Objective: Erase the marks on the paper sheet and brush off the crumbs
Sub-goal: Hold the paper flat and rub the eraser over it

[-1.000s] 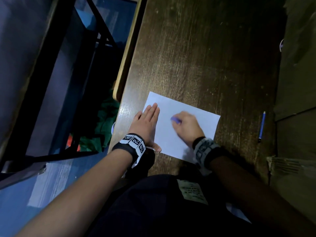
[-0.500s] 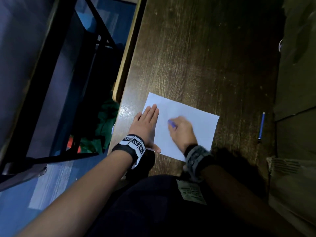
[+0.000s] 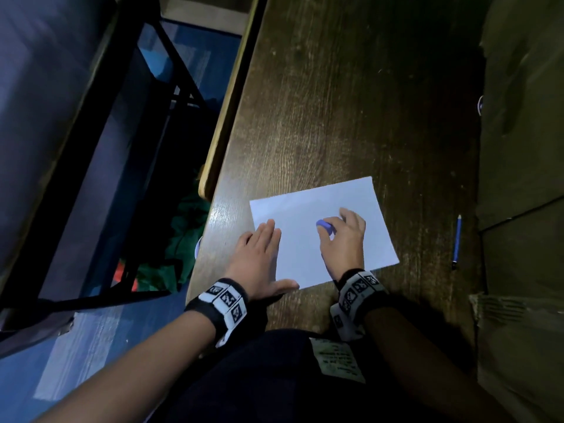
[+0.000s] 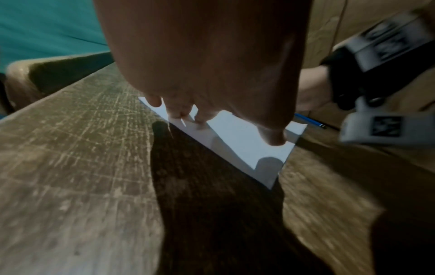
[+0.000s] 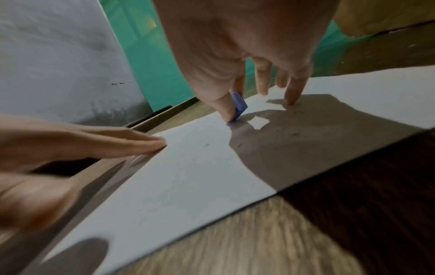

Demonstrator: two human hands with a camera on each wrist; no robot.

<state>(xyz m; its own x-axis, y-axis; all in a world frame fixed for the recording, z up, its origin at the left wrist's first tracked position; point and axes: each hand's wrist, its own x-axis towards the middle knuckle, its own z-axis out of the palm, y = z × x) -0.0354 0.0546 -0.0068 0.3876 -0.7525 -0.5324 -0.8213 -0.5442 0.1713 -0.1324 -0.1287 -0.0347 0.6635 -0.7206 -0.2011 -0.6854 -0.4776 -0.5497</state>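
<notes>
The paper sheet (image 3: 323, 230) lies on the table (image 3: 335, 117), a pen (image 3: 457, 242) to its right.

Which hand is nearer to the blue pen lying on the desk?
Right. The right hand holds the eraser mid-sheet, on the side toward the blue pen. The left hand lies at the paper sheet's opposite edge.

My brown wooden table (image 3: 351, 102) is old and scratched. A white paper sheet (image 3: 299, 245) lies flat on it, near me. A blue pencil (image 3: 457, 239) lies on the wood to the right.
</notes>
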